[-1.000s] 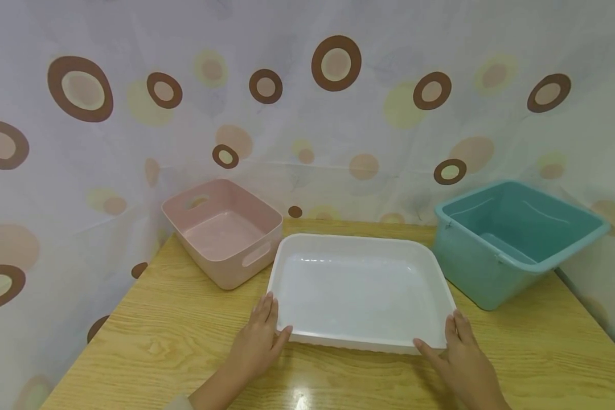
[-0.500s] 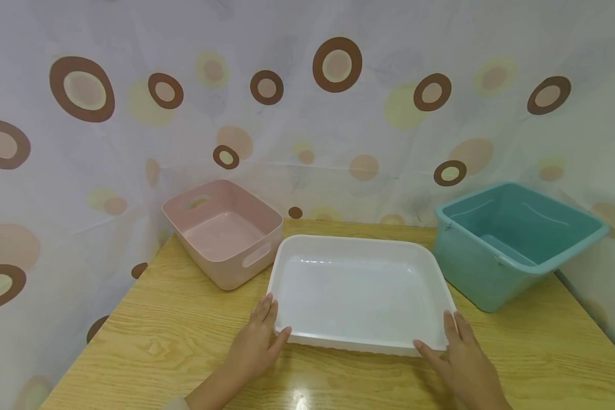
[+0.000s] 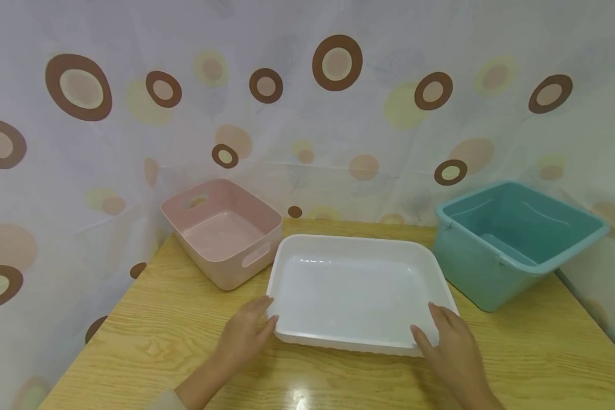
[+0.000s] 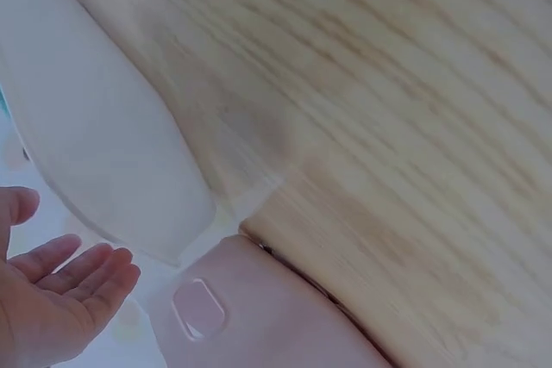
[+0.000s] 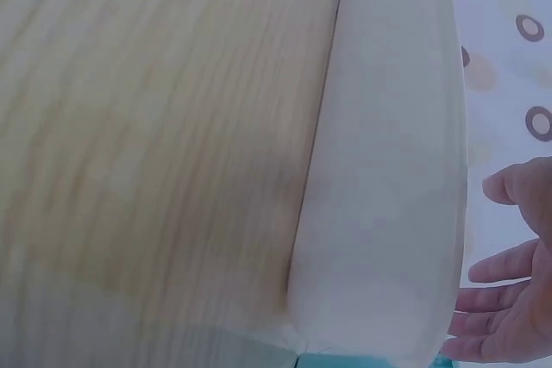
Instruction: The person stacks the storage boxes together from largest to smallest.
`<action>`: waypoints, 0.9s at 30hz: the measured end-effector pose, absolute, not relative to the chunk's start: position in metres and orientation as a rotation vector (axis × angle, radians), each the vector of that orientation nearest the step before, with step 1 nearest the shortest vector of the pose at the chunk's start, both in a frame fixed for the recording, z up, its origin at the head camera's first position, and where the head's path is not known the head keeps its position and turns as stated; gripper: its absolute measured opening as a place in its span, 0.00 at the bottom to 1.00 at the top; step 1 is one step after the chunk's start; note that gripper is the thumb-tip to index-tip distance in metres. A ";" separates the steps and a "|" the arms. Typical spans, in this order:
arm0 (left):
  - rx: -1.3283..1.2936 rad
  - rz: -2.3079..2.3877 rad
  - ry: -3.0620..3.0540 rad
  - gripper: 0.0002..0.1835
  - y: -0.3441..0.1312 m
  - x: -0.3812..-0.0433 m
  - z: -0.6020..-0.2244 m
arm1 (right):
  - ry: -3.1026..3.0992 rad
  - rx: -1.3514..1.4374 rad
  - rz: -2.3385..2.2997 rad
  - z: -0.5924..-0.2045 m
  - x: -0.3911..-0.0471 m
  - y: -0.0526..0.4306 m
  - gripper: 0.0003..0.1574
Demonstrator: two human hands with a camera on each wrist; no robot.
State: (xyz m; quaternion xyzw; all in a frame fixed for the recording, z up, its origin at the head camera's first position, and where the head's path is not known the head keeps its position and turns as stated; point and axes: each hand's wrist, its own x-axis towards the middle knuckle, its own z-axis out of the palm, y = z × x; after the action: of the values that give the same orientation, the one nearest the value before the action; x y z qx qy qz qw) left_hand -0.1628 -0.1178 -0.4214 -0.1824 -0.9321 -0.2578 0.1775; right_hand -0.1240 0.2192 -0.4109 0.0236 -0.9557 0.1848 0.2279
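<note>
A shallow white rectangular tray (image 3: 356,299) lies in the middle of the wooden table, nothing inside it. At its near left corner is my left hand (image 3: 242,336), fingers loosely extended beside the rim. My right hand (image 3: 453,350) hovers by the near right corner, its fingers overlapping the rim in the head view. In the left wrist view, the left hand (image 4: 60,303) has relaxed fingers apart from the tray's side wall (image 4: 108,118). The right wrist view shows the right hand (image 5: 513,277) with thumb and fingers spread next to the tray's wall (image 5: 384,152). Neither hand grips anything.
A pink basket (image 3: 258,239) with handle slots stands behind and left of the tray. On the right, close to the tray, is a deep teal bin (image 3: 471,267). A patterned curtain (image 3: 297,114) hangs behind the wooden table (image 3: 148,341).
Both hands have come off the tray's near corners: the left drew back to the left, the right lifted slightly inward. The tray, basket and bin stay where they were.
</note>
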 end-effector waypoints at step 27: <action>-0.342 -0.601 -2.589 0.16 -0.184 -0.177 -0.406 | -2.646 0.159 1.048 -0.400 -0.137 0.150 0.37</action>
State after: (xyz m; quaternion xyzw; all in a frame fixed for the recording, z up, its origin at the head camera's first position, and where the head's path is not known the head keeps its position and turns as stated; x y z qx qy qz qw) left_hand -0.1775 -0.1844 -0.4062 -0.1241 -0.9405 -0.2183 0.2291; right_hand -0.1369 0.1502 -0.3998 0.0550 -0.9185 0.3637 0.1452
